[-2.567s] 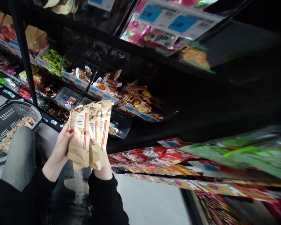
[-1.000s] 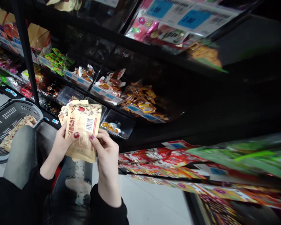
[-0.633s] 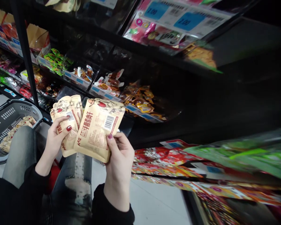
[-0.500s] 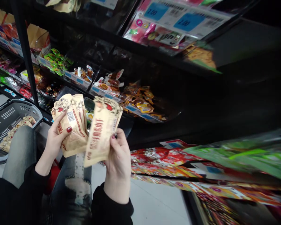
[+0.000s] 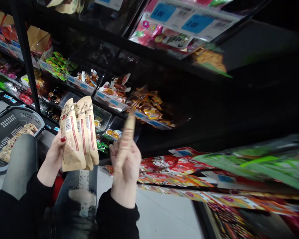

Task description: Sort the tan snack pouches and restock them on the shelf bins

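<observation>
My left hand is closed on a fan of beige snack pouches. Three overlap, with barcodes and red print facing me. To their right, my right hand grips another beige pouch, turned nearly edge-on and blurred by motion. Its fingers are partly hidden behind that pouch. A gap separates the two hands. At the left, a grey shopping basket on the floor holds more beige pouches, partly covered by my knee.
Ahead runs a black shelf with bins of wrapped snacks and green packets. Price tags hang overhead. At right, a low rack of red packets and green bags stands close. A dark shelf post rises behind the basket.
The pouches in my left hand have turned upright and spread into a fan. The pouch in my right hand has moved right, away from them, and swung edge-on.
</observation>
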`<state>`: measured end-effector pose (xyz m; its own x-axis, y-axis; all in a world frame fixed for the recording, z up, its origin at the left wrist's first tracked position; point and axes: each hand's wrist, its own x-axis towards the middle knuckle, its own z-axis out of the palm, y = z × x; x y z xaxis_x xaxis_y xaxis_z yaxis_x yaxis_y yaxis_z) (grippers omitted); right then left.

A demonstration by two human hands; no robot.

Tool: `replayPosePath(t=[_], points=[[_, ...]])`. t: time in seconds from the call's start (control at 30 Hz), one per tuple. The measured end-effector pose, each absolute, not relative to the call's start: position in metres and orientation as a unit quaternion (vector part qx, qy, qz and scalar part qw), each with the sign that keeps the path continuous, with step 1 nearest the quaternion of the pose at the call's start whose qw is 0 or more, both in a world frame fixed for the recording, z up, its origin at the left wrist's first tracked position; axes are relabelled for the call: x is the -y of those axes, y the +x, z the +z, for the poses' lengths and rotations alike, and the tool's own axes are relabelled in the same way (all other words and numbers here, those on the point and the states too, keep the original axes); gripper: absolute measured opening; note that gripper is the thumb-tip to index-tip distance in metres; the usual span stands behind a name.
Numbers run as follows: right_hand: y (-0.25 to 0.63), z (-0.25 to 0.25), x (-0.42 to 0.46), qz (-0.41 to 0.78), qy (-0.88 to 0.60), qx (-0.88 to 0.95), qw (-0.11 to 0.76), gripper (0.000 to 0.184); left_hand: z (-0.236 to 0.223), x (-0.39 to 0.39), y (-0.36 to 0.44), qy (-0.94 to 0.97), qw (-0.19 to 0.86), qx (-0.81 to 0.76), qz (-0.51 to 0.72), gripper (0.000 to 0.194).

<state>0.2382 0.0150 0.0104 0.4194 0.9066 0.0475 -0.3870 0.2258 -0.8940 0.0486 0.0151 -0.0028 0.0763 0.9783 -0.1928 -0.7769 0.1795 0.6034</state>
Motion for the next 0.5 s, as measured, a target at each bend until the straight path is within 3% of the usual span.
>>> replayPosePath(t=[0.17, 0.5], points=[[0.239, 0.033, 0.000, 0.153, -0.607, 0.358, 0.692, 0.027, -0.014, -0.017, 0.047, 0.086, 0.769, -0.268, 0.574, 0.030], [0.239, 0.055, 0.013, 0.023, -0.626, 0.357, 0.693, 0.015, -0.009, -0.015, 0.048, 0.103, 0.754, -0.269, 0.591, 0.030]])
